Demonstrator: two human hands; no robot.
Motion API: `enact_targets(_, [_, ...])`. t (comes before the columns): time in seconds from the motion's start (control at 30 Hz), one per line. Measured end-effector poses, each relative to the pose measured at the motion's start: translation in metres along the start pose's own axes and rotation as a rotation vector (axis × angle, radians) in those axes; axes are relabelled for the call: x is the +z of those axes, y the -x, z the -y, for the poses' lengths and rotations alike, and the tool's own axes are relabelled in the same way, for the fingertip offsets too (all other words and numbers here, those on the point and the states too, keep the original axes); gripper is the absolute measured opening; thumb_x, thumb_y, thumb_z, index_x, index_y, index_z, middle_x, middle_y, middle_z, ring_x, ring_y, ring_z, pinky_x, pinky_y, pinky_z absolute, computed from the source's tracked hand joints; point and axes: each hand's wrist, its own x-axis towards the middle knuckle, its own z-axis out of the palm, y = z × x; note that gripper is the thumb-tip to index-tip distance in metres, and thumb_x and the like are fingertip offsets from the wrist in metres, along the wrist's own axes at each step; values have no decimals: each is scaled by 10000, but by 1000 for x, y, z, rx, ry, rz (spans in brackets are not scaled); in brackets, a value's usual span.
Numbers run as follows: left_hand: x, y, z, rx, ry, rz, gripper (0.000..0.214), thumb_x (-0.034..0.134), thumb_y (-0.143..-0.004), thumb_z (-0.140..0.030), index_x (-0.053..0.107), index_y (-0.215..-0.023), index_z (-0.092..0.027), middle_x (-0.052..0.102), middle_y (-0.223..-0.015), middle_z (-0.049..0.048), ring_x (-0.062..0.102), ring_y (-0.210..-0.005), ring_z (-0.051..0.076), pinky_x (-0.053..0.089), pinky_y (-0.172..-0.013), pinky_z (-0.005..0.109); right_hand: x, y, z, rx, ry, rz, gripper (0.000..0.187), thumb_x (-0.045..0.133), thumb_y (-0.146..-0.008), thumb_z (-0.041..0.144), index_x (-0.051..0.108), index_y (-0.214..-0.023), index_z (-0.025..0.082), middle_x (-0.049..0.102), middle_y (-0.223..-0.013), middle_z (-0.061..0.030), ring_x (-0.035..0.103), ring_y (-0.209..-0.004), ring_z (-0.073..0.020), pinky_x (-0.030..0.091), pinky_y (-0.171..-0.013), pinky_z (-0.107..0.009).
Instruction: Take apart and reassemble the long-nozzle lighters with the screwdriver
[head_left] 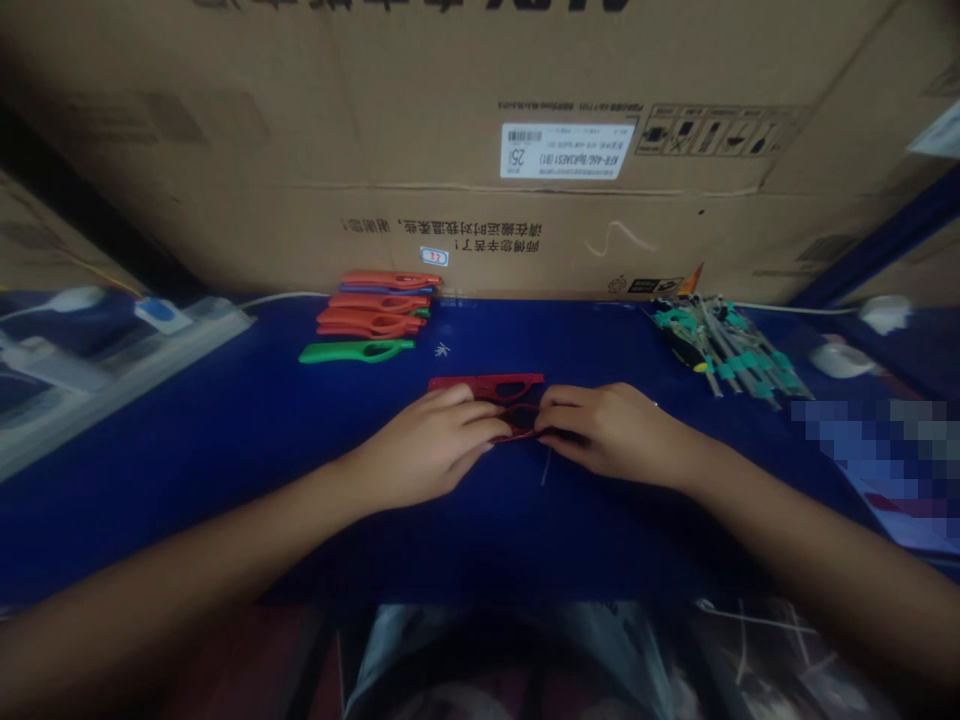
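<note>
My left hand [442,440] and my right hand [607,425] are close together over the blue table [480,540]. Between them they pinch a dark red lighter shell [517,432], with the fingers closed around its two ends and hiding much of it. A thin pale wire or strand [547,466] hangs below it near my right fingertips. Just behind lies another red lighter shell [487,384], flat on the table, partly covered by my left fingers. What sits inside the held piece is too dark to make out.
At back left lies a row of orange lighter shells [371,322] with a green one [356,351] in front. Back right holds a pile of metal rods with teal parts [731,350]. A large cardboard box [300,130] stands behind; a power strip [135,360] lies left.
</note>
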Motion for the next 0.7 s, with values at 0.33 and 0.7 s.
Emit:
enact_targets(0.33, [-2,-1,1,25,-42,-8,336,470,-1014,-216,635,-1302,-264,678,-1275,40,593,-1135,223,498,-978,392,-1,-1,-2,-4,-14,-14,148,563,-952,242,668,-1055,226,697,-1041,-26,670,-798,-130,397,-598,-243])
enact_targets(0.7, [0,0,2,10,-36,-3,313,466,-1020,-244,646,-1275,-258,677,-1262,37,585,-1135,232,493,-992,410,-3,-1,2,12,-45,-39,173,540,-969,279,693,-1021,218,705,-1037,-24,675,-803,-136,432,-633,-247])
